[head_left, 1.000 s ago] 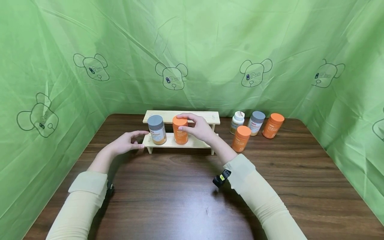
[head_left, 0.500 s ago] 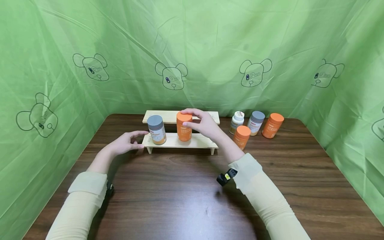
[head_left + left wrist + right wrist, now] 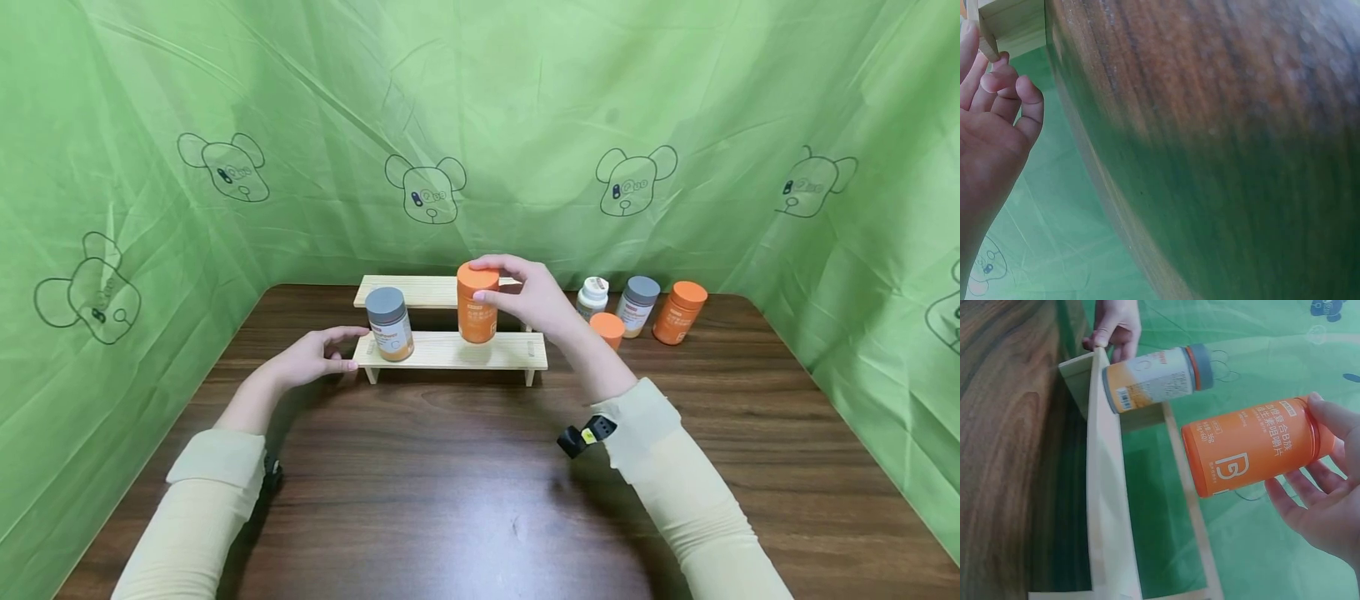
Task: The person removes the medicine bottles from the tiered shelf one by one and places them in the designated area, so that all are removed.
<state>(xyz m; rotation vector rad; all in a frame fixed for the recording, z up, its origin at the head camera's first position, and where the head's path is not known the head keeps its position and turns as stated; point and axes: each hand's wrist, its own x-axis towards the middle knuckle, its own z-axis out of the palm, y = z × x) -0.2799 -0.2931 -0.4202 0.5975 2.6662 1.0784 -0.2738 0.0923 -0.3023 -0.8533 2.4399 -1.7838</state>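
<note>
My right hand [image 3: 534, 296] clamps its fingers round the lid [image 3: 469, 280] of the orange bottle [image 3: 477, 323], just above the lower shelf [image 3: 444, 354]; it should handle light, stiff, perhaps slick, best taken by that lid; my left hand [image 3: 303, 360] pinches the wooden rack [image 3: 412, 291] at its end.

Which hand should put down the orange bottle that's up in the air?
Probably the right hand: it holds the orange bottle clear of the lower shelf. The left hand grips the left end of the wooden rack.
</note>
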